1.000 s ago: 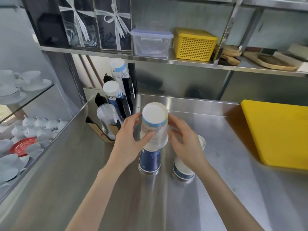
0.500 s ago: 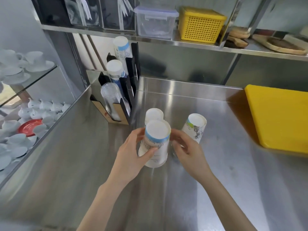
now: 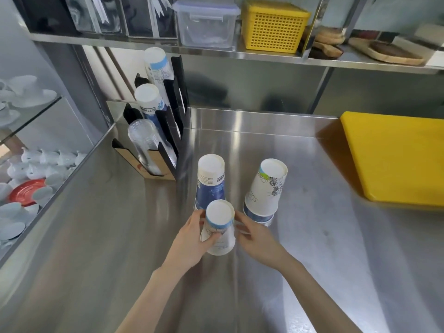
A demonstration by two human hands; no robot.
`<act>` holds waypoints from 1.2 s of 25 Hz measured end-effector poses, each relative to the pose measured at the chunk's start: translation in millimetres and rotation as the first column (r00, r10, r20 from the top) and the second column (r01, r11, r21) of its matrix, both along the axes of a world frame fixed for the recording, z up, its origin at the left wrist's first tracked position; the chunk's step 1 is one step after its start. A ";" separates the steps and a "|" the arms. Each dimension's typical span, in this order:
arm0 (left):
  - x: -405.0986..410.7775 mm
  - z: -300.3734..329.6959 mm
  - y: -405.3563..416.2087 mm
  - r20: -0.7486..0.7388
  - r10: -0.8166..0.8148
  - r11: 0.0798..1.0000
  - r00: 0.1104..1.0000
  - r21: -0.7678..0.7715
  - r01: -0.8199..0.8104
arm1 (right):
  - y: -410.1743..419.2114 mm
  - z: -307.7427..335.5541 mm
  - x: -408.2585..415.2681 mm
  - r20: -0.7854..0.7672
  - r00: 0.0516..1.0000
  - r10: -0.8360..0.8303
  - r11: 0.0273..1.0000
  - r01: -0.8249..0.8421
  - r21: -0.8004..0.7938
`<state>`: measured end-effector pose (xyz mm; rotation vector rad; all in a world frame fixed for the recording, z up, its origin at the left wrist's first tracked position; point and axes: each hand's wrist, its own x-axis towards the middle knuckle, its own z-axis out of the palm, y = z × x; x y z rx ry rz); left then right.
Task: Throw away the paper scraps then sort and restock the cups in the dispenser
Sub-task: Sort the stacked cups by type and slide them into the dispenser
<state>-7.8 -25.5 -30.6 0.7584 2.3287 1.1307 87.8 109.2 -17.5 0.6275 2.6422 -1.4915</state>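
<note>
Steel bench (image 3: 96,236), head view: dispenser (image 3: 153,131) back left, part-filled. Left hand (image 3: 189,239) and right hand (image 3: 257,239) flank a white cup stack (image 3: 219,227), fingers clamped on its sides. Blue stack (image 3: 211,181) just behind, printed stack (image 3: 265,191) beside. Suggest: square the rims, keep it upright, match the print to a slot before loading.

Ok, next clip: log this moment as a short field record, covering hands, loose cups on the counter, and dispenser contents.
left hand: gripping small upside-down white paper cup with light-blue band
right hand: touching same cup's other side
loose stacks: blue-printed paper cups; white sketch-printed paper cups, both upside-down
black slotted cup dispenser: clear plastic cups in front, two paper stacks behind
surface: stainless steel counter
</note>
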 end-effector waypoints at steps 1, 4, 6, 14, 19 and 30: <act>-0.2 4.8 1.9 -0.022 -0.017 1.000 1.000 -0.015 0.017 | 2.7 3.3 2.5 -0.010 1.000 -0.022 1.000 0.022 -0.002; -1.3 28.9 9.9 -0.161 -0.029 1.000 0.987 -0.001 0.029 | 18.3 11.9 16.0 -0.058 0.977 -0.207 0.978 0.209 0.030; -2.4 47.1 21.8 -0.226 -0.042 0.997 0.973 0.056 0.056 | 32.5 13.2 25.5 -0.097 0.936 -0.337 0.933 0.346 0.097; -13.8 65.3 107.3 -0.298 -0.305 0.950 0.904 -0.031 0.310 | 69.0 22.9 10.5 -0.154 0.899 -0.409 0.902 0.424 0.083; -20.6 60.6 134.4 -0.270 -0.297 0.954 0.916 -0.031 0.300 | 76.4 23.1 -2.1 -0.197 0.890 -0.412 0.905 0.425 0.029; -23.8 118.4 112.8 -0.437 -0.117 0.919 0.892 0.292 0.264 | 68.3 75.5 -6.0 -0.463 0.796 -0.390 0.853 0.501 0.143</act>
